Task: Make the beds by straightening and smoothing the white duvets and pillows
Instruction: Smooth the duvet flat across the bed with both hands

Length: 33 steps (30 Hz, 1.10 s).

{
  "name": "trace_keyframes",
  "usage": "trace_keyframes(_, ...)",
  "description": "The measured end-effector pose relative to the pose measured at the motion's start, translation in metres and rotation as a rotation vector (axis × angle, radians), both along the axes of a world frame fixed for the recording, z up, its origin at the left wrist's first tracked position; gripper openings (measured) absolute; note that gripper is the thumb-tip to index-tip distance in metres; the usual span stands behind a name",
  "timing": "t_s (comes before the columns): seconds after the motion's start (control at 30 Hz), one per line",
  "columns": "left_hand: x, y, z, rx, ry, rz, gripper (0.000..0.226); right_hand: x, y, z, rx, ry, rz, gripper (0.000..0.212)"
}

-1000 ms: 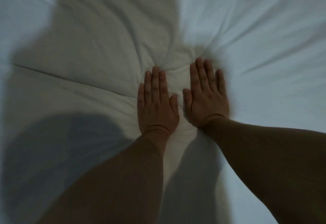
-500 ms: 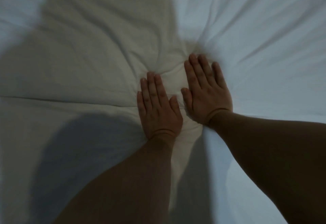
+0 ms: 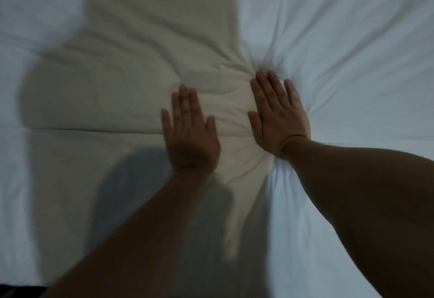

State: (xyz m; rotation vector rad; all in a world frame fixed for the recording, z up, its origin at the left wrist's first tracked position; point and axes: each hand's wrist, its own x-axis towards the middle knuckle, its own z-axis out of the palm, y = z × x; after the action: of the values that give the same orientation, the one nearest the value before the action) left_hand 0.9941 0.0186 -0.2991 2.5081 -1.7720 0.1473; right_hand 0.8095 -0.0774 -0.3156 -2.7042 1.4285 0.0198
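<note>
One wrinkled white fabric duvet [image 3: 340,51] fills the view and lies under both your hands. Left hand [image 3: 190,131]: flat on it, blurred, grip fully open, fingers straight, holding nothing. Right hand [image 3: 279,119]: near the left, not touching it, pressing flat, grip likewise open. Creases radiate from its fingertips. Your arms' shadows darken the near-left cloth.

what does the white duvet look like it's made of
The duvet: seemingly a soft woven cloth cover, perhaps cotton, with a matte finish, over a puffy filling. Fine creases fan out from the pressing right hand, and it bulges between that and the left hand. The exact fibre cannot be told.
</note>
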Motion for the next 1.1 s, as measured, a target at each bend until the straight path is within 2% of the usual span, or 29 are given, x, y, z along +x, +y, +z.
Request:
trace_keyframes(0.07, 0.075, 0.000, 0.003, 0.022, -0.042, 0.015, 0.064, -0.001, 0.000, 0.002, -0.009, -0.011, -0.006, 0.069)
trace_keyframes(0.17, 0.196, 0.012, 0.002, 0.062, -0.003, 0.092, 0.068, 0.001, 0.001, -0.001, -0.035, -0.034, 0.001, 0.069)
trace_keyframes(0.23, 0.237, 0.021, 0.000, 0.075, 0.012, 0.104, 0.069, -0.001, 0.001, -0.002, -0.057, -0.054, -0.005, 0.069)
trace_keyframes(0.47, 0.242, 0.028, -0.018, 0.013, 0.041, 0.085, 0.069, 0.004, 0.012, 0.015, -0.056, -0.015, -0.048, 0.067)
trace_keyframes(0.57, 0.244, 0.030, -0.022, -0.021, 0.080, 0.059, 0.069, 0.022, 0.027, 0.026, -0.056, -0.014, -0.133, 0.068)
trace_keyframes(0.67, 0.242, 0.030, -0.024, -0.042, 0.107, 0.051, 0.070, 0.087, 0.055, 0.029, -0.039, -0.040, -0.193, 0.074)
trace_keyframes(0.87, 0.245, 0.031, -0.023, -0.097, 0.206, 0.025, 0.069, 0.266, 0.082, 0.020, -0.050, -0.065, -0.138, 0.071)
trace_keyframes(0.97, 0.248, 0.030, -0.023, -0.154, 0.254, 0.026, 0.069, 0.302, 0.084, 0.007, -0.030, 0.022, -0.209, 0.070)
trace_keyframes(1.1, 0.269, 0.038, -0.013, -0.124, 0.263, -0.077, 0.065, 0.304, 0.083, 0.006, -0.003, 0.120, -0.254, 0.070)
